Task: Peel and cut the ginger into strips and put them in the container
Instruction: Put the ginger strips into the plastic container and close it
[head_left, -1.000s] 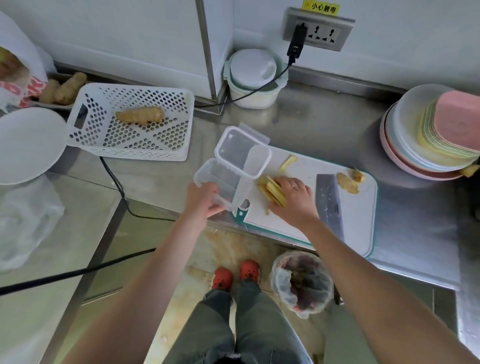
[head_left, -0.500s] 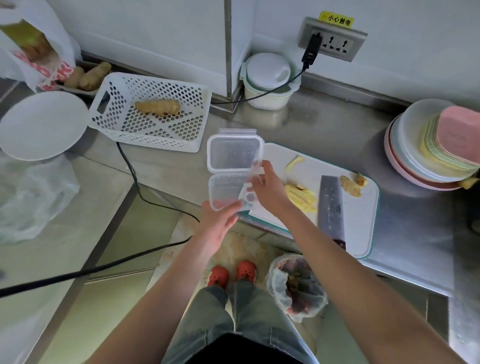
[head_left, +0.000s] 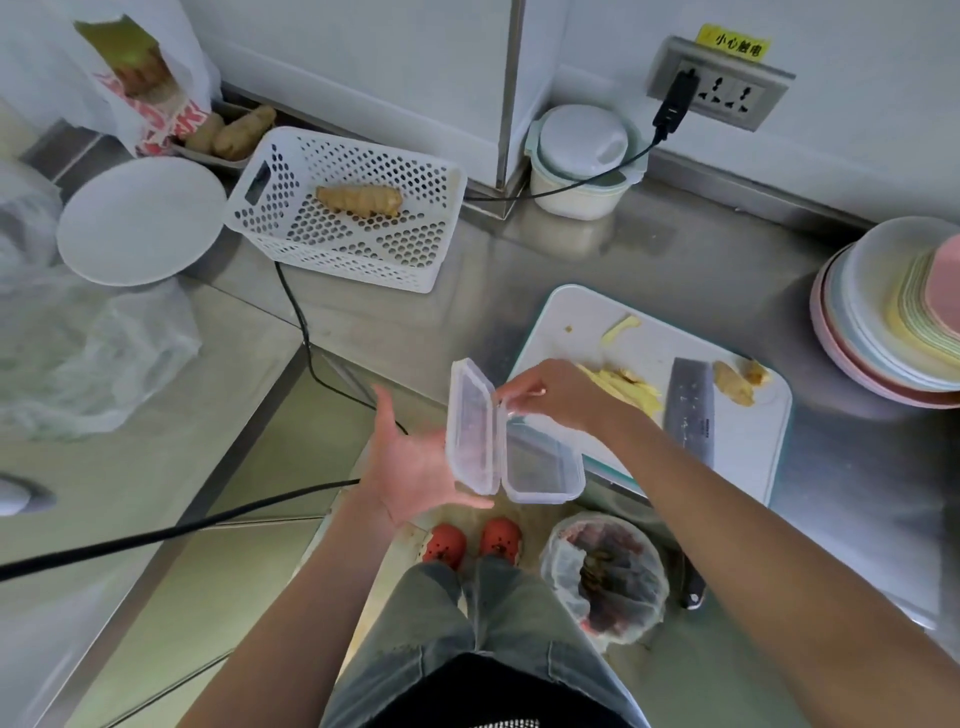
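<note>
A clear plastic container (head_left: 540, 467) with its hinged lid (head_left: 470, 431) swung up hangs in the air off the counter's front edge. My right hand (head_left: 561, 397) pinches its far rim. My left hand (head_left: 415, 462) is spread flat, palm up, beside and under the lid, fingers apart. Pale yellow ginger strips (head_left: 623, 387) lie in a pile on the white cutting board (head_left: 582, 322), just behind my right hand. A cleaver (head_left: 690, 410) lies flat on the board, with ginger scraps (head_left: 735, 382) to its right. One whole ginger root (head_left: 361, 200) sits in the white perforated basket (head_left: 415, 260).
A stack of coloured plates (head_left: 904, 312) stands at the right. A lidded round tub (head_left: 582, 161) and a plugged-in cable (head_left: 670, 109) are at the back wall. A white plate (head_left: 140, 221) and more ginger (head_left: 234, 132) are at left. A lined waste bin (head_left: 605, 577) is on the floor.
My right hand left the ginger strips and took the container's rim. The container was lifted off the counter toward me and turned, and my left hand let go and opened under it.
</note>
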